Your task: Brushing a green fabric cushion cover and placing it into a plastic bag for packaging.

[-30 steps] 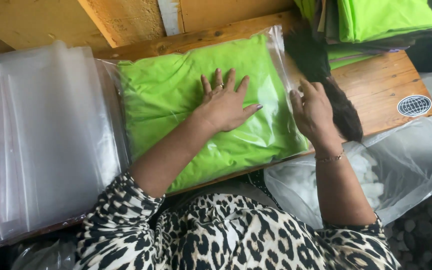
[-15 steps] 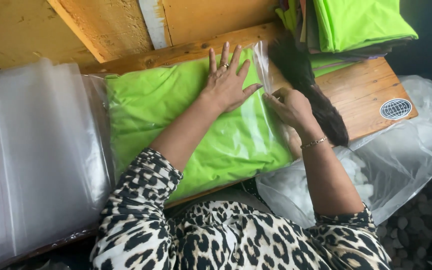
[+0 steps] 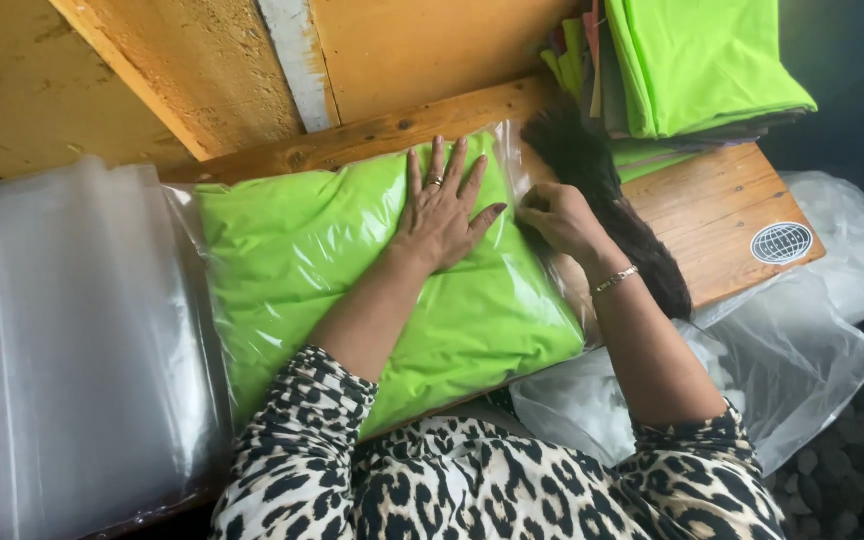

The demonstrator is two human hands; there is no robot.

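A folded bright green garment inside a clear plastic bag (image 3: 302, 270) lies on a wooden bench (image 3: 722, 200). My left hand (image 3: 442, 210) presses flat on the bag's upper right part, fingers spread, a ring on one finger. My right hand (image 3: 557, 215), with a bracelet at the wrist, pinches the bag's open flap at its right edge. A dark lock of hair hangs just behind that hand.
A thick pile of empty clear plastic bags (image 3: 62, 340) lies at the left. Folded green garments (image 3: 702, 60) are stacked at the back right. A crumpled clear bag (image 3: 792, 350) hangs off the bench at the right. Yellow wooden boards (image 3: 152, 70) rise behind.
My left hand has slid up the bag toward its far edge. My right hand has moved up along the right flap. The camera has shifted slightly.
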